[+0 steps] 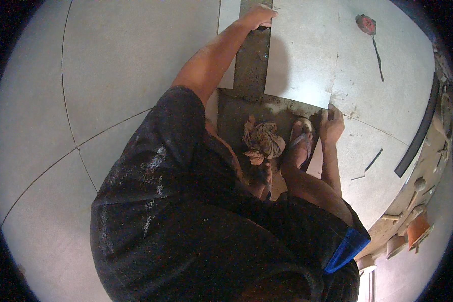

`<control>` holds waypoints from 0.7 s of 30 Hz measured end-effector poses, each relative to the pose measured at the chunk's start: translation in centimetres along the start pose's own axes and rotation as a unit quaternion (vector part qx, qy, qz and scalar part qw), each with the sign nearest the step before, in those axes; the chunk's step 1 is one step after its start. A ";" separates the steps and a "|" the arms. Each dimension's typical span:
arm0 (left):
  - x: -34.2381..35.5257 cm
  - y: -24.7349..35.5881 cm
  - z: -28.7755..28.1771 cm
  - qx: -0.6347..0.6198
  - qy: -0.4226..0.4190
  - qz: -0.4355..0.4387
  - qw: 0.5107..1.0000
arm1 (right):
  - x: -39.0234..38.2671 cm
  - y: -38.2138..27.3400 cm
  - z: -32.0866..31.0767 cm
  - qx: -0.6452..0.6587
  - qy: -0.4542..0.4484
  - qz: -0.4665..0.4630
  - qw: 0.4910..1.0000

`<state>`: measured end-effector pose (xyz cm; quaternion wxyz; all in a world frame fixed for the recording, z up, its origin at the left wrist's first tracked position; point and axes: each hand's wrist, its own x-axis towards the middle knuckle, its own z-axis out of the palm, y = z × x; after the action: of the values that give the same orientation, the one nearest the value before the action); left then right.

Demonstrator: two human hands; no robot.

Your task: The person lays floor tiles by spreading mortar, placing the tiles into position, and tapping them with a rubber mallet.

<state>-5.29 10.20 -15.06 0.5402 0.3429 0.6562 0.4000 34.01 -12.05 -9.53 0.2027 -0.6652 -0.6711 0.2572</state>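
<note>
Up at half past twelve, my left hand has its fingers bunched together at the left edge of this pale floor tile; I can't tell whether they pinch it or merely lean there. Round at half past two, my right hand meets the near right corner, fingers curled, its hold unclear too. The tile lies between them, towards half past one. Careful handling, I reckon: even pressure from both sides, eyes on the joint with the neighbouring tile, fingertips out from underneath, because that corner could chip. Left of it runs a gritty grey strip; crumbs under the edge would tilt things. Near the centre, a crumpled brown bundle beside my sandalled foot; farther out, half past one, a red-headed tool.
</note>
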 end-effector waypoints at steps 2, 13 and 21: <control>1.2 -1.4 0.9 0.012 -0.022 0.022 0.999 | 0.0 0.9 -0.2 -0.014 0.002 -0.009 1.000; 8.0 -10.0 -7.3 -0.027 -0.175 0.023 0.984 | 0.2 -0.7 0.7 0.020 -0.001 -0.030 0.999; 1.5 -1.6 0.3 0.458 -0.089 0.296 0.833 | 0.1 1.7 -0.8 -0.018 -0.001 0.013 1.000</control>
<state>-5.25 10.86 -17.15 0.2331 0.7629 0.5809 0.1617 35.80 -11.96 -9.93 0.1865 -0.6774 -0.6668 0.2483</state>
